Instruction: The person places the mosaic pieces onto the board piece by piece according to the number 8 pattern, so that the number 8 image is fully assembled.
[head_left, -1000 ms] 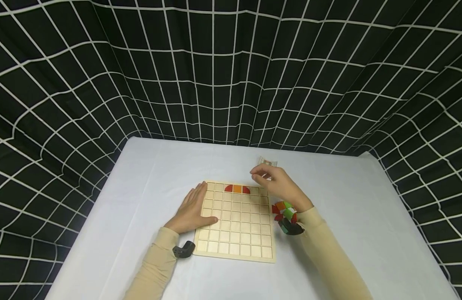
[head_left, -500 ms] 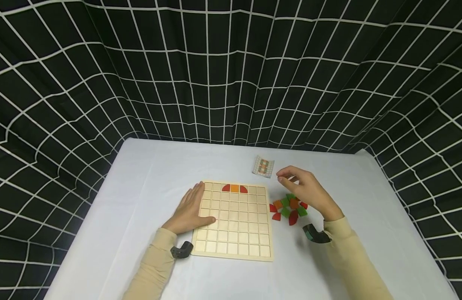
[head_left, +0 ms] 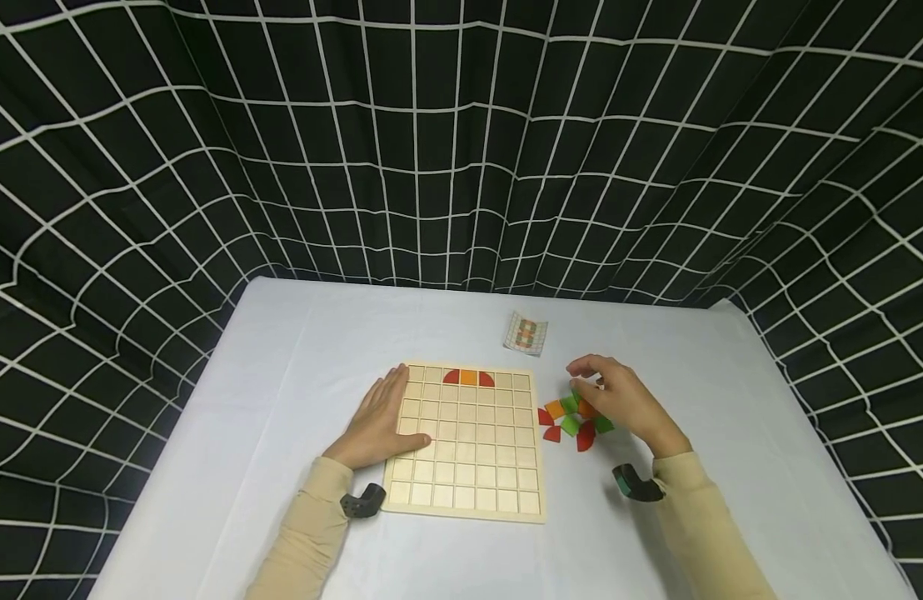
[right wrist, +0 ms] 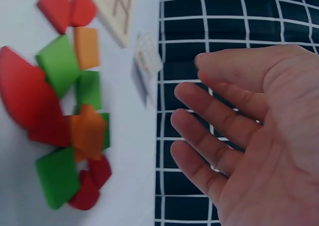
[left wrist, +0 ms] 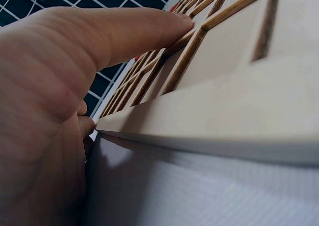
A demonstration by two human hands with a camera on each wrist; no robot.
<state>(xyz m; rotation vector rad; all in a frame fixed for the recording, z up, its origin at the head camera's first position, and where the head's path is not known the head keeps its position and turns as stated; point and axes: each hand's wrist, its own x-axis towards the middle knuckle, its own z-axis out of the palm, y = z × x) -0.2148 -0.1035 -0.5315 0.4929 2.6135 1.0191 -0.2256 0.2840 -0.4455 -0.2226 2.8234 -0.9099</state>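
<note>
My left hand [head_left: 375, 425] rests along the left side of a wooden grid board [head_left: 465, 442], its thumb [left wrist: 144, 29] lying over the cells and the other fingers down at the outer edge. In the board's far row sit an orange square [head_left: 469, 377] and two red quarter-round pieces, one on each side. My right hand [head_left: 622, 400] hovers above a loose pile of red, orange and green pieces, fingers loosely bent. Nothing shows between its fingers in the right wrist view. Among the pile are a red leaf-like piece [head_left: 586, 436] and a green square [right wrist: 58, 66].
A small creased card [head_left: 526, 333] printed with a coloured grid pattern lies beyond the board's far right corner. White cloth [head_left: 319, 333] covers the table. Black curtains [head_left: 446, 150] with white grid lines hang behind and at the sides.
My right hand has left the board's far right corner, moved right, then lowered toward the loose pieces. My left hand has kept its place on the board.
</note>
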